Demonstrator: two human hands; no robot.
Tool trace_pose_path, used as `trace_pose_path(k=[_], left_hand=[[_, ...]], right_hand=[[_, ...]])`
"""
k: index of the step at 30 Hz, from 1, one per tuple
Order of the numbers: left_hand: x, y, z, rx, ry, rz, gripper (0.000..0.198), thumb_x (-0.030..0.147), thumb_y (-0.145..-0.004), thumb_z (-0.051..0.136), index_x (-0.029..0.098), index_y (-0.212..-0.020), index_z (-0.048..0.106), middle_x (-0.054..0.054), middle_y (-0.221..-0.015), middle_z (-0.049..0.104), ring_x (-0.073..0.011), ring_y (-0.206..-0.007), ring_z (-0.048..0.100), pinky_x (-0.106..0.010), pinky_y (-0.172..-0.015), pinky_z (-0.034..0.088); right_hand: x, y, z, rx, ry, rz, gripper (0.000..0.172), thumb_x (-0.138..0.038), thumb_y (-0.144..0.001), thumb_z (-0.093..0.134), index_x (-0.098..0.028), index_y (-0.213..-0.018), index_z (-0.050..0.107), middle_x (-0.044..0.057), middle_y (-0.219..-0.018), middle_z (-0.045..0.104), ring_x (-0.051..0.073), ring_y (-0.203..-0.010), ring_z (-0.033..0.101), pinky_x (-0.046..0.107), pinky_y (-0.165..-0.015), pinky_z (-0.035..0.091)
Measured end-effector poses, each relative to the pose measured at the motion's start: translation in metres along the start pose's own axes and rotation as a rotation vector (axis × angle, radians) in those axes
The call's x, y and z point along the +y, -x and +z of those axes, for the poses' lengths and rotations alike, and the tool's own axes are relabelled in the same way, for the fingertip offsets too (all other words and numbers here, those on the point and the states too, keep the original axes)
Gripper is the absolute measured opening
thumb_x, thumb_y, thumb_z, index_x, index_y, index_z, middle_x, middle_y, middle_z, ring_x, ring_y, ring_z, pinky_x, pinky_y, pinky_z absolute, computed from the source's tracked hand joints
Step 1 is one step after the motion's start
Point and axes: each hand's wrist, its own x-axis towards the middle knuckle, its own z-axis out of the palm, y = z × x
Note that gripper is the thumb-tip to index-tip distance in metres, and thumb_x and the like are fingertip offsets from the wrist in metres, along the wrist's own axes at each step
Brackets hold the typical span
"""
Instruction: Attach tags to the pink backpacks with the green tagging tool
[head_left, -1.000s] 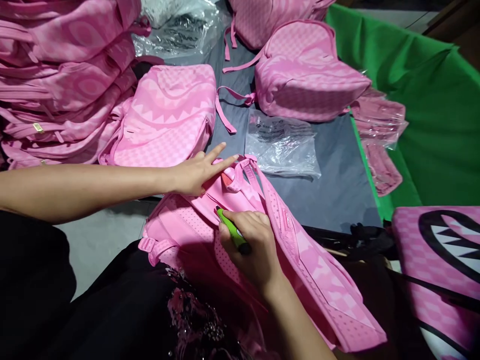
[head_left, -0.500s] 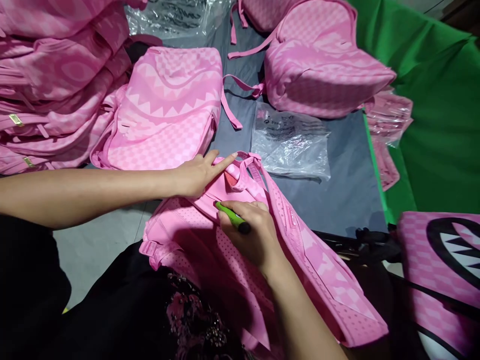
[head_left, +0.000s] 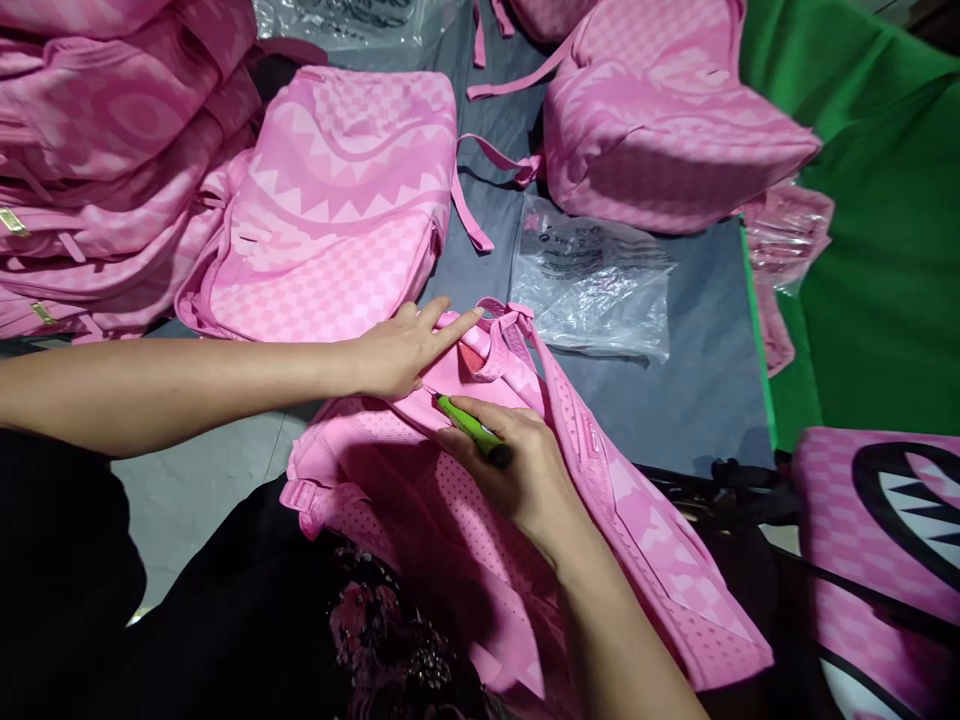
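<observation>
A pink backpack [head_left: 645,530] lies across my lap, its perforated back panel and shoulder straps facing up. My left hand [head_left: 401,352] is spread flat on the bag's top edge, fingers apart, pressing the fabric near the carry loop. Wrapped in my right hand [head_left: 521,465] is a green pen-like tool [head_left: 471,428] with a black rear end. Its dark tip points at the seam just below my left hand. Whether the tip touches the fabric, I cannot tell.
Pink backpacks are stacked [head_left: 112,180] at the left. Another backpack [head_left: 337,200] lies beyond my left hand, and one [head_left: 660,130] stands at the back right. A clear plastic bag [head_left: 592,290] rests on the grey table surface [head_left: 697,380]. Green cloth [head_left: 885,240] hangs at the right.
The green tool and my right hand have shifted slightly right along the seam, and my left hand has moved a little right too. The view has also shifted slightly.
</observation>
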Motion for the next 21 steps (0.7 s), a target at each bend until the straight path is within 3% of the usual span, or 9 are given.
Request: trace_pose_path(k=[5,8,13,21], left_hand=[[-0.002,-0.002,-0.004,-0.046,0.028,0.011,0.115,0.013,-0.079,0.062,0.033,-0.156,-0.021,-0.019,-0.164,0.011,-0.0369,-0.134,0.040,-0.044,-0.102,0.043],[-0.003,-0.003,-0.004,-0.041,0.042,0.009,0.116,0.014,-0.079,0.063,0.033,-0.156,-0.021,-0.019,-0.164,0.012,-0.0369,-0.133,0.041,-0.045,-0.101,0.044],[-0.003,-0.006,-0.006,-0.078,0.045,-0.016,0.104,0.010,-0.080,0.058,0.028,-0.161,-0.005,-0.019,-0.164,0.011,-0.0356,-0.130,0.044,-0.041,-0.098,0.046],[-0.003,-0.009,-0.012,-0.123,0.036,-0.015,0.110,0.010,-0.075,0.061,0.028,-0.160,-0.006,-0.020,-0.164,0.012,-0.0373,-0.129,0.046,-0.044,-0.098,0.046]], right_hand=[[-0.005,-0.008,-0.004,-0.079,-0.094,0.079,0.021,-0.029,-0.090,0.062,-0.021,-0.105,0.075,0.002,-0.079,0.076,0.016,-0.065,0.067,0.031,-0.069,0.050],[-0.004,-0.014,-0.001,-0.125,-0.090,0.100,0.021,-0.028,-0.090,0.062,-0.022,-0.105,0.075,0.003,-0.083,0.076,0.017,-0.069,0.067,0.029,-0.067,0.050],[-0.004,-0.019,0.002,-0.131,-0.062,0.079,0.023,-0.028,-0.091,0.061,-0.021,-0.110,0.074,0.005,-0.091,0.077,0.018,-0.073,0.069,0.030,-0.070,0.051],[-0.005,-0.023,0.004,-0.145,-0.061,0.054,0.024,-0.026,-0.091,0.062,-0.021,-0.112,0.073,0.006,-0.090,0.077,0.019,-0.074,0.070,0.031,-0.071,0.053]])
